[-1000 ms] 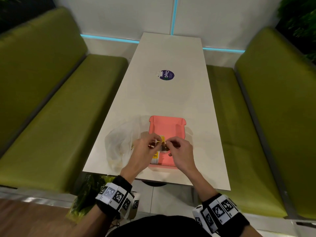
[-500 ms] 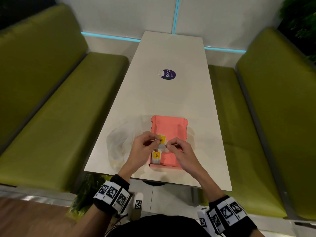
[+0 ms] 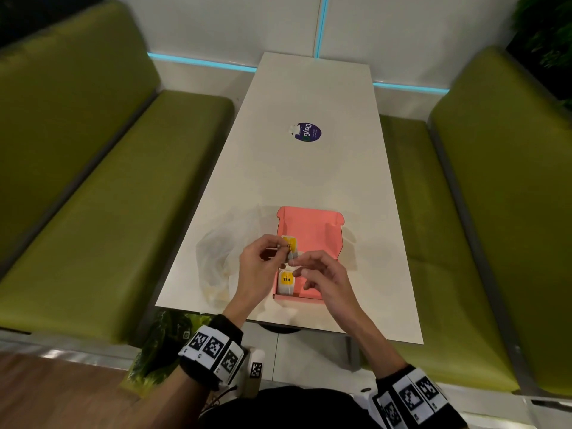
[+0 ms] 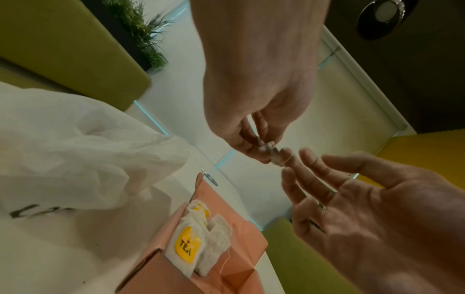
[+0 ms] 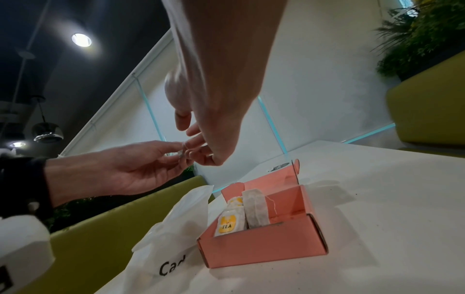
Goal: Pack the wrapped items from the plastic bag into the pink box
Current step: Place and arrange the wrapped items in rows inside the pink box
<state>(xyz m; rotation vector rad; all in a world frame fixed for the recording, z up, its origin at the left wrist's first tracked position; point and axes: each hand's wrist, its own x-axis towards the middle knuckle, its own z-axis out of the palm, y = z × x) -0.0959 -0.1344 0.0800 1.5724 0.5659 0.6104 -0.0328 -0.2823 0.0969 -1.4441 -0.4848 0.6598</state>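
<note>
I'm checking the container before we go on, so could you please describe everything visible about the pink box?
The pink box is a small folded carton, apparently card, standing on the white table with its lid hinged open and tipped back away from the person. Tea bags stand upright along its left side; one shows a yellow TEA label, another plain filter paper with a thread. The right part is bare. The plastic bag lies against its left wall. Neither hand touches it.

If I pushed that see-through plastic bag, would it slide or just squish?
Probably squish. The plastic bag lies crumpled and slumped on the table, so it looks thin and floppy. It seems very light, so a push would likely fold it or scoot it easily.
</note>
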